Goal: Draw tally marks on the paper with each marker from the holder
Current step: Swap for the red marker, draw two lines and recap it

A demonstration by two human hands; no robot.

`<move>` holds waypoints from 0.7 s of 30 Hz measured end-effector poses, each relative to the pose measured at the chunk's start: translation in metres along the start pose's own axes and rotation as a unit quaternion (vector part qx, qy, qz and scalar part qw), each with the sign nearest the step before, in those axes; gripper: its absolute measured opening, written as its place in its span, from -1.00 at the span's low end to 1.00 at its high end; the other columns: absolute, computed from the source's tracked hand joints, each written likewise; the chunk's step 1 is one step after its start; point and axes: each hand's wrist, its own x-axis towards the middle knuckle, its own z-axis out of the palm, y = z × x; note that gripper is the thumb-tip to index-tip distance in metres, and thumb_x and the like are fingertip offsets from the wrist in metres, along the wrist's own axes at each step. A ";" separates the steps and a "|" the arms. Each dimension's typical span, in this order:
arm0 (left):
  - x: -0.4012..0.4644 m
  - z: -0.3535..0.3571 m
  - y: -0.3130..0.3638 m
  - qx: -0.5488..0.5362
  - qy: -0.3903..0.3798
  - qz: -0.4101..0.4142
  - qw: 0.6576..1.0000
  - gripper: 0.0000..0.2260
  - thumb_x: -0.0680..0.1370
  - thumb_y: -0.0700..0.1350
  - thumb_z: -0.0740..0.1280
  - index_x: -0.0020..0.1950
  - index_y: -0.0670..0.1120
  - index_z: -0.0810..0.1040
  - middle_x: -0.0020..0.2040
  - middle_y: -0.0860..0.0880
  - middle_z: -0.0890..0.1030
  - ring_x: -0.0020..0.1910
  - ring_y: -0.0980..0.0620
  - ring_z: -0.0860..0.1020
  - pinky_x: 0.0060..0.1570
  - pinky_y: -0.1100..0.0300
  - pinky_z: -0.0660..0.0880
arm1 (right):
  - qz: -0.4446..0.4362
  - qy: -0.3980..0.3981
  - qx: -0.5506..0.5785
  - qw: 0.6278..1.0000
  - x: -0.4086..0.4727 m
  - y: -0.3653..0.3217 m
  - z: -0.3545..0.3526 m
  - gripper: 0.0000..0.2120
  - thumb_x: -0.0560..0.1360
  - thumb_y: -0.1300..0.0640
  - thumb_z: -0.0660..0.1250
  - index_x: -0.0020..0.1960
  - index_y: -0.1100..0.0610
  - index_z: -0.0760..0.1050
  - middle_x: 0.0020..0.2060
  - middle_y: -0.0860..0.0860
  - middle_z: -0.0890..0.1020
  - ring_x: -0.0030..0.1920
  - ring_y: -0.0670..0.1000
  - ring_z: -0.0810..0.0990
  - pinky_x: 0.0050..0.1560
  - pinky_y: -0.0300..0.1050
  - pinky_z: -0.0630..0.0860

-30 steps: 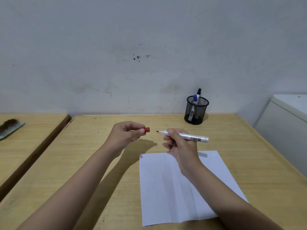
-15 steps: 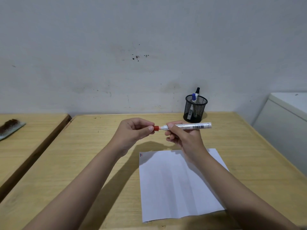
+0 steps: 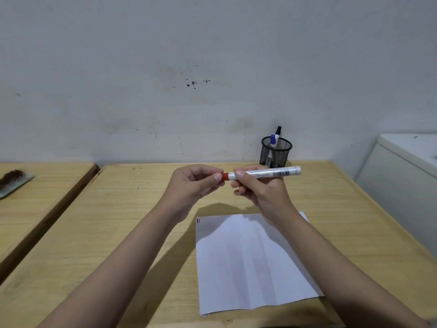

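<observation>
I hold a white marker (image 3: 269,172) level above the table, my right hand (image 3: 260,192) gripped around its barrel. My left hand (image 3: 194,183) pinches its red cap (image 3: 225,176), which sits on the marker's left end. Below my hands lies a white sheet of paper (image 3: 248,263) with small tally marks (image 3: 198,220) in its top left corner. A black mesh holder (image 3: 275,152) stands at the back of the table by the wall, with a blue-capped marker (image 3: 273,140) and a black-capped marker (image 3: 278,130) in it.
The wooden table (image 3: 118,221) meets a grey wall at the back. A second wooden table (image 3: 35,197) stands to the left across a gap, with a brush (image 3: 11,181) on it. A white appliance (image 3: 406,171) stands at the right.
A second ago the cap was off and held apart from the red tip. My hands have come together and risen, and the cap is now on the marker's tip.
</observation>
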 end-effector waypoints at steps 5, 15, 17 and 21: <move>0.000 -0.002 0.000 -0.008 0.012 0.013 1.000 -0.91 0.35 -0.27 0.41 -0.17 -0.16 0.66 -0.29 -0.07 0.69 -0.27 0.04 0.65 -0.03 0.22 0.60 | -0.010 -0.005 0.006 1.000 -0.002 0.004 0.002 -0.94 0.45 0.28 0.38 -0.15 0.16 0.61 -0.36 0.04 0.67 -0.36 -0.05 0.60 -0.19 -0.18 0.58; 0.010 0.016 0.012 0.067 0.073 0.080 0.992 -0.93 0.41 -0.29 0.42 -0.17 -0.15 0.66 -0.31 -0.06 0.67 -0.28 0.03 0.62 -0.01 0.11 0.56 | 0.099 0.018 0.016 0.995 0.010 -0.007 0.003 -0.73 0.47 0.03 0.34 -0.14 0.27 0.57 -0.42 0.06 0.61 -0.46 -0.11 0.51 -0.31 -0.24 0.58; 0.017 0.017 0.018 0.107 0.098 0.097 0.985 -0.94 0.41 -0.27 0.43 -0.19 -0.13 0.66 -0.32 -0.09 0.65 -0.26 0.01 0.59 -0.06 0.11 0.53 | 0.117 0.035 -0.102 0.987 0.012 -0.012 -0.002 -0.69 0.46 -0.01 0.37 -0.19 0.26 0.57 -0.45 0.04 0.60 -0.48 -0.10 0.49 -0.39 -0.25 0.54; 0.028 0.021 0.032 0.195 0.094 0.127 0.968 -0.96 0.39 -0.24 0.44 -0.24 -0.13 0.62 -0.44 0.11 0.65 -0.35 0.13 0.57 -0.31 0.33 0.47 | -0.119 0.089 -0.347 0.926 0.017 -0.028 -0.018 -0.83 0.33 0.15 0.52 -0.12 0.14 0.60 -0.34 -0.02 0.56 -0.45 -0.15 0.45 -0.34 -0.36 0.43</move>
